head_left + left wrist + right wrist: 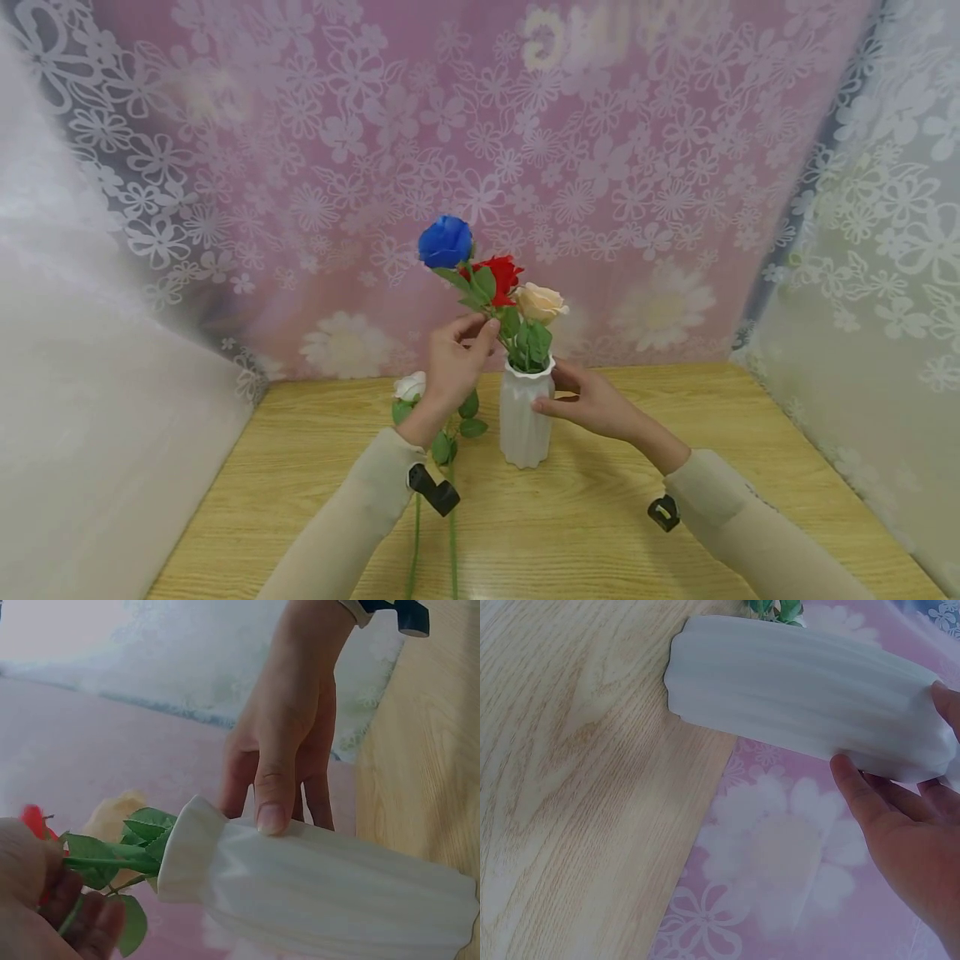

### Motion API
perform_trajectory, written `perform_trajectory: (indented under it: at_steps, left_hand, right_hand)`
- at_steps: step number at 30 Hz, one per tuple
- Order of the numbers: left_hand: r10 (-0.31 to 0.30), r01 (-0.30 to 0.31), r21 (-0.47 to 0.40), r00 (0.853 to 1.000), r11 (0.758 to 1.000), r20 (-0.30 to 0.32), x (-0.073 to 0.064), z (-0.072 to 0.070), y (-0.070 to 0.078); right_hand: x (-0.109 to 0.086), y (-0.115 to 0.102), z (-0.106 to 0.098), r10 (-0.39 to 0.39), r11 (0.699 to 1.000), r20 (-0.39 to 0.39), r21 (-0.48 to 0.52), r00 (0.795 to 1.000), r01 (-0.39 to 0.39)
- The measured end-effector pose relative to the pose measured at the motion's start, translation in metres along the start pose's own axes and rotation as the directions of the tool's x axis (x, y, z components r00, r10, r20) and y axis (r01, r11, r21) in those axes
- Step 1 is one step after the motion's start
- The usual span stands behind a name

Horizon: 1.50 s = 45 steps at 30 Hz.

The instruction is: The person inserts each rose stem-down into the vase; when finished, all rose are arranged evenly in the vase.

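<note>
Where the woodgrain table (577,533) ends — behind the vase (522,425) — flowered sheeting (600,183) hangs.

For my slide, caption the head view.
Left hand pinches a rose stem above the white fluted vase the right hand holds.

Vase (525,425) looks like ceramic to me, smooth with a soft satin sheen along the ridges, nowhere near mirror gloss. The blue rose (446,242), red rose (502,279), peach rose (540,302) and white rose (409,386) all look like fabric petals, pretty matt, and the leaves (534,340) come across as cloth too. Stems (453,533) look like smooth plastic. My bench (600,525) has a woodgrain top, fairly low sheen. The flowery backdrop (487,125) and side sheet (97,375) read as thin plastic film, kinda glossy. My sleeves (337,517) are matt cloth, and the wrist mounts (435,493) look like hard plastic.
</note>
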<state>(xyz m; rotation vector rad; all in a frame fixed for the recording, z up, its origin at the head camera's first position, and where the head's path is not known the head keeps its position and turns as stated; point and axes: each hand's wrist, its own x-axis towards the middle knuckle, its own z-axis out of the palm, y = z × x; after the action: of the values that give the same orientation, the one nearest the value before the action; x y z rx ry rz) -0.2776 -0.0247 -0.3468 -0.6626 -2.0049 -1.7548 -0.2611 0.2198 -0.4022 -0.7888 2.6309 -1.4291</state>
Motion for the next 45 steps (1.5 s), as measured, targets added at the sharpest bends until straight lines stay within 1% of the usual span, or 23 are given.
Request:
perform_trajectory:
  at_steps: [2,4,8,12,16,18,20,22,26,28,31,34,37,39,41,43,45]
  left_hand:
    - [-0.018,0.015,0.088,0.999,0.996,0.034,-0.001,0.000,0.001]
    - [-0.028,0.017,0.147,0.997,0.989,0.072,-0.002,0.001,0.001]
    - [-0.029,-0.003,0.223,0.990,0.975,0.139,-0.005,0.003,-0.003]
    - [-0.048,-0.008,0.254,0.976,0.967,0.214,-0.009,0.002,-0.009]
    - [-0.084,0.023,0.229,0.962,0.973,0.260,-0.011,0.000,-0.013]
    - [-0.111,0.058,0.204,0.960,0.977,0.259,-0.012,-0.001,-0.015]
    - [-0.129,0.085,0.182,0.962,0.980,0.242,-0.013,-0.003,-0.016]
    - [-0.139,0.105,0.170,0.969,0.980,0.202,-0.014,-0.003,-0.017]
    - [-0.121,0.102,0.149,0.986,0.983,0.119,-0.016,-0.002,-0.019]
    - [-0.126,0.114,0.141,0.988,0.983,0.084,-0.017,0.000,-0.020]
    - [-0.157,0.150,0.154,0.987,0.977,0.034,-0.018,0.002,-0.021]
    - [-0.146,0.146,0.186,0.989,0.972,-0.012,-0.018,0.003,-0.021]
    - [-0.102,0.107,0.181,0.994,0.978,-0.038,-0.018,0.003,-0.020]
    - [-0.086,0.093,0.181,0.995,0.979,-0.044,-0.018,0.003,-0.020]
    - [-0.080,0.084,0.201,0.996,0.976,-0.031,-0.018,0.003,-0.019]
    - [-0.083,0.080,0.245,0.997,0.966,0.000,-0.018,0.003,-0.018]
    - [-0.083,0.066,0.278,0.995,0.958,0.049,-0.018,0.002,-0.018]
  right_hand:
    - [0.000,-0.001,0.000,0.009,1.000,-0.004,0.002,1.000,-0.009]
    - [0.000,0.000,0.001,0.006,1.000,-0.004,-0.003,1.000,-0.006]
    - [0.000,0.000,0.002,0.003,1.000,-0.002,-0.001,1.000,-0.003]
    - [0.000,0.001,0.003,0.002,1.000,0.003,0.002,1.000,-0.002]
    - [0.000,0.002,0.003,0.003,1.000,0.004,-0.003,1.000,-0.003]
    - [0.000,0.001,0.002,0.005,1.000,0.005,0.001,1.000,-0.005]
    - [-0.001,0.001,0.002,0.003,1.000,0.005,0.007,1.000,-0.003]
    - [-0.001,0.000,0.002,0.003,1.000,0.005,0.015,1.000,-0.003]
    - [-0.001,0.001,0.001,0.002,1.000,0.003,0.015,1.000,-0.002]
    - [-0.001,0.002,0.001,0.000,1.000,0.003,0.012,1.000,0.000]
    - [-0.001,0.002,0.002,-0.004,1.000,-0.001,0.004,1.000,0.004]
    - [-0.001,0.001,0.002,-0.008,1.000,-0.008,-0.004,1.000,0.008]
    - [-0.001,0.001,0.002,-0.006,1.000,-0.012,-0.006,1.000,0.006]
    - [-0.001,0.000,0.002,-0.003,1.000,-0.013,-0.001,1.000,0.003]
    - [-0.001,0.000,0.002,-0.002,1.000,-0.010,0.000,1.000,0.002]
    - [-0.001,-0.001,0.002,0.005,1.000,-0.008,0.003,1.000,-0.005]
    - [0.000,-0.001,0.003,0.010,1.000,-0.007,0.000,1.000,-0.010]
